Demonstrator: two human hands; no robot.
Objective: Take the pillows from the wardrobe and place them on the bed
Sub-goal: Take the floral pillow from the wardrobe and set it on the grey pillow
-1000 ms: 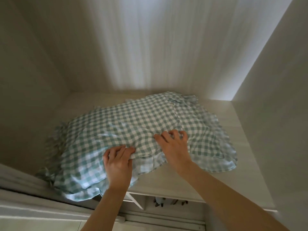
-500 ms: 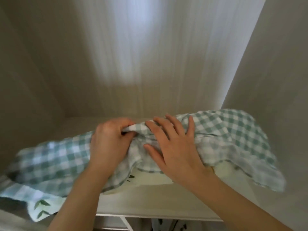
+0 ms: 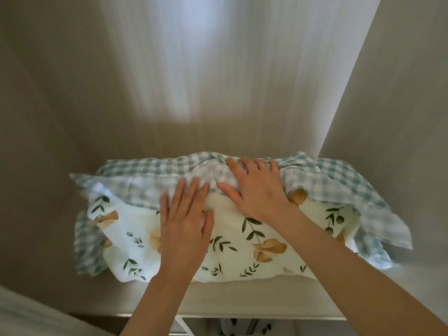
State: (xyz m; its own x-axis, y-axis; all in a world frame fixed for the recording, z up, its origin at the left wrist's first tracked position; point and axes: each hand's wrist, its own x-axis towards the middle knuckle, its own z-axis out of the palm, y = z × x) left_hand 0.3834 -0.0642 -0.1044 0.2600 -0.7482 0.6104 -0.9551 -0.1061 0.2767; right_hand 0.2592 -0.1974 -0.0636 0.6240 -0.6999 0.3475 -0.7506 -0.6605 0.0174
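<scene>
A pillow (image 3: 242, 248) stands tipped up on its edge on the upper wardrobe shelf (image 3: 242, 297). Its cream face with green leaves and tan flowers is turned toward me. A green-and-white gingham side and frill (image 3: 339, 175) runs along its top and both ends. My left hand (image 3: 186, 221) lies flat on the floral face, fingers apart. My right hand (image 3: 257, 187) reaches over the top edge, where its fingers bunch the gingham fabric. The back of the pillow is hidden.
The wardrobe's back wall (image 3: 181, 81) and right side wall (image 3: 392, 105) close in around the shelf, and the left wall (image 3: 36, 141) stands close to the pillow's end. Below the shelf's front edge a lower compartment (image 3: 242, 328) shows dark items.
The pillow went from lying flat, gingham side up, to tilted up with its floral face toward me. My left hand let go of the bunched edge and now lies flat.
</scene>
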